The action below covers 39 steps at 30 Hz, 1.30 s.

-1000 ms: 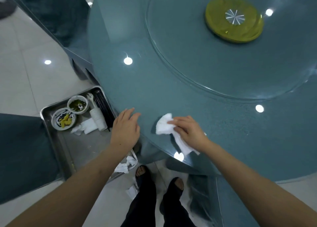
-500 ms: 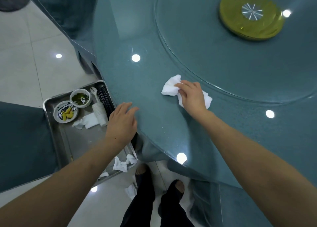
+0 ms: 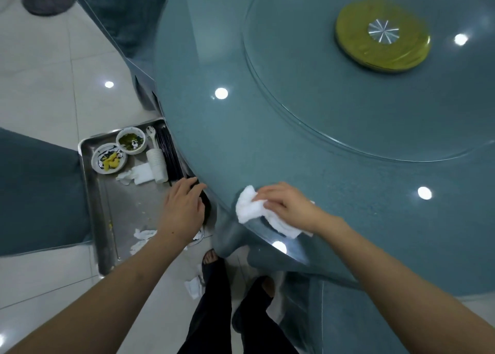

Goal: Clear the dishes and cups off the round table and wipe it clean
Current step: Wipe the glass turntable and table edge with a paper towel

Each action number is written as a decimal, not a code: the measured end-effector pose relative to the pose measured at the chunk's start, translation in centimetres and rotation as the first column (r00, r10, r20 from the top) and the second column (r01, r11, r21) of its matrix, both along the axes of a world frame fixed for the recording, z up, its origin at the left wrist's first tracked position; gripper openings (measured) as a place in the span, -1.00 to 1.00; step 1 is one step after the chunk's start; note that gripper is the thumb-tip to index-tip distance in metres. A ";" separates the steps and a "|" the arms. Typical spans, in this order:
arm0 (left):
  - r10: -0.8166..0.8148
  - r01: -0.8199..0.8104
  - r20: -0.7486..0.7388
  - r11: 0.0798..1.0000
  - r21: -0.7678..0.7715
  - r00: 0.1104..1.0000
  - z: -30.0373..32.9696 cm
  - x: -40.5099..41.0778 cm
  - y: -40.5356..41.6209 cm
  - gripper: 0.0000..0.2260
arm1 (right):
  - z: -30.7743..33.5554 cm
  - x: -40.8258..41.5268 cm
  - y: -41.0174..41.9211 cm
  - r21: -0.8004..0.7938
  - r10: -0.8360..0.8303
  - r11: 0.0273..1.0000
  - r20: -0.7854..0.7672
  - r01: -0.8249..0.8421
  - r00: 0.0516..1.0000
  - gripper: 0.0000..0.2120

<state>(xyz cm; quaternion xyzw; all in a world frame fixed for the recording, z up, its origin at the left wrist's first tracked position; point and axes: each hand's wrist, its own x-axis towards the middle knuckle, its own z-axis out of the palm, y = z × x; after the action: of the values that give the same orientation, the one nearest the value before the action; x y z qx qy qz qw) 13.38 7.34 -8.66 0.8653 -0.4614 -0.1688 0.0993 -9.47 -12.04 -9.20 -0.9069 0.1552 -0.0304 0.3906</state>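
While the right hand [image 3: 288, 206] presses a crumpled white cloth [image 3: 250, 206] onto the table [image 3: 267, 144]; left hand [image 3: 182, 209] rests flat, fingers relaxed.

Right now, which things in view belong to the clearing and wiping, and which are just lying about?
Part of the job:
round table
white cloth under the right hand
metal tray with dirty bowls and cups
left hand

Lying about:
crumpled tissue on the floor
stand base
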 end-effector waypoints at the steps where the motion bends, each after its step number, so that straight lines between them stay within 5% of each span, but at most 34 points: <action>1: 0.004 -0.004 0.006 1.000 0.001 1.000 0.2 -0.5 -0.1 -0.66 | 0.6 -0.2 -1.6 -0.033 -0.092 0.995 0.025 0.093 0.995 -0.75; 5: 0.020 -0.020 -0.007 1.000 0.004 1.000 0.5 -2.0 -1.2 -0.67 | 0.1 -0.5 -8.8 -0.209 -0.487 0.837 0.141 0.506 0.862 -0.74; 9: 0.020 -0.019 -0.034 1.000 0.009 0.999 0.3 -2.7 -2.3 -0.65 | -3.2 0.3 -10.4 -0.263 -0.649 0.715 0.092 0.647 0.755 -0.74; 15: -0.021 0.027 -0.065 0.996 0.089 0.998 0.3 -2.7 -2.4 -0.64 | -4.2 0.5 0.9 -0.239 -0.407 0.861 0.207 0.450 0.890 -0.77; 23: -0.023 0.027 -0.100 0.999 0.040 0.995 0.9 -1.2 -1.7 -0.64 | -2.4 -2.1 6.2 -0.054 -0.094 0.993 0.100 0.100 0.990 -0.76; 29: -0.073 0.074 -0.093 0.997 0.014 0.993 0.2 4.0 -0.9 -0.67 | -1.8 6.4 -0.3 -0.140 -0.476 0.854 0.183 0.502 0.860 -0.77; 39: -0.013 0.013 -0.055 1.000 0.004 0.998 -1.2 14.4 0.7 -0.65 | -3.5 29.9 -8.4 -0.234 -0.574 0.759 0.201 0.608 0.794 -0.72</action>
<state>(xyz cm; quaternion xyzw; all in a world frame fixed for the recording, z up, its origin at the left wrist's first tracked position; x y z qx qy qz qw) 27.76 8.01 -9.89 0.8575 -0.4637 -0.1945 0.1089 20.43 -20.47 -12.71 -0.8546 0.4043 -0.2271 0.2336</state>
